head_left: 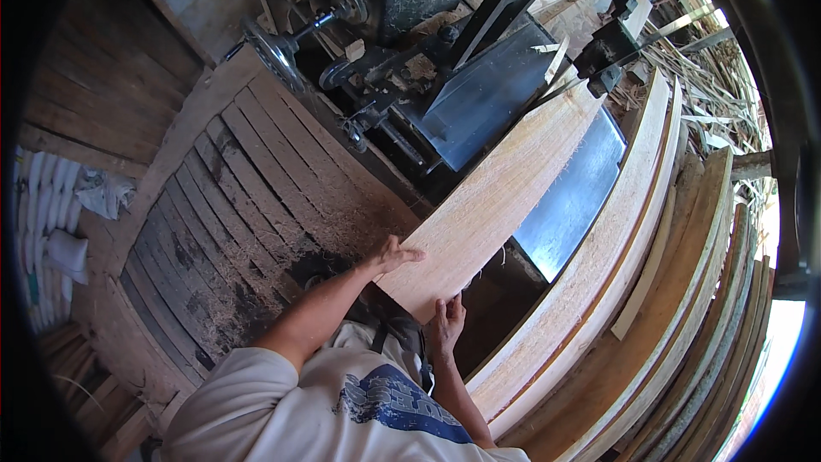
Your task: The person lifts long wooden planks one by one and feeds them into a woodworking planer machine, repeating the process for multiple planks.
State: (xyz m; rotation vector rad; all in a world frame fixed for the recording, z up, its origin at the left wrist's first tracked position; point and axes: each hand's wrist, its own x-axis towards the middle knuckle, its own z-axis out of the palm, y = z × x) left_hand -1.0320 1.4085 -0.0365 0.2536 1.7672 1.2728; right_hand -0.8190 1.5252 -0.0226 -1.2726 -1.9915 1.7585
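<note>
A wide, pale, rough-sawn wooden board (505, 197) slants away from my body across the metal table (569, 197) of a saw machine. Its far end reaches the black guard (603, 51) of the machine. My left hand (393, 257) grips the board's left edge close to the near end, thumb on top and the other fingers hidden beneath. At the near right corner, my right hand (446, 321) pinches the board's edge. The blade itself I cannot make out.
Long planks (590, 282) are stacked along the right. Left of the machine lies a slatted wooden platform (248, 180) strewn with sawdust. A handwheel (274, 56) juts out beside the table. White sacks (56, 205) stand far left; offcut strips (710, 77) pile up at the far right.
</note>
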